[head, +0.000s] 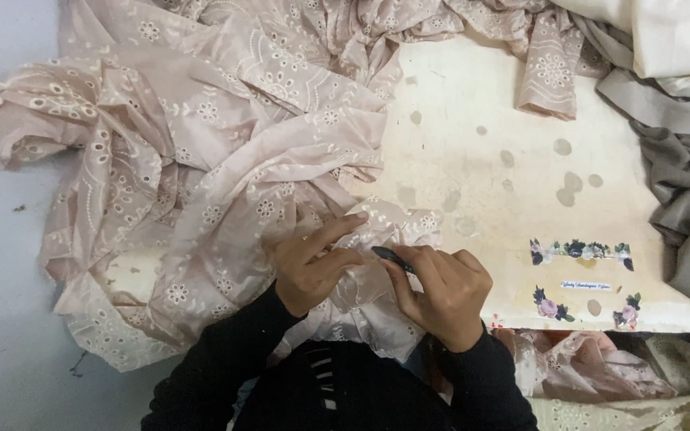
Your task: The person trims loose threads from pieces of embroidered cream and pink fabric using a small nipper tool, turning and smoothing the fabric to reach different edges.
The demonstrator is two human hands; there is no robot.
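Observation:
A large piece of pale pink eyelet-embroidered fabric (201, 136) lies bunched across a cream board (481, 160). My left hand (309, 263) pinches a fold of this fabric near the front edge, index finger stretched out along it. My right hand (441, 291) holds a small dark pointed tool (389, 255), its tip touching the fabric right beside my left fingers. Black sleeves cover both my forearms.
Grey cloth (684, 191) and cream cloth (672, 40) are heaped at the right edge of the board. Flower stickers (580, 251) mark the board's front right. More pink and lace fabric (592, 375) lies below the board. A pale grey floor (1, 319) is at left.

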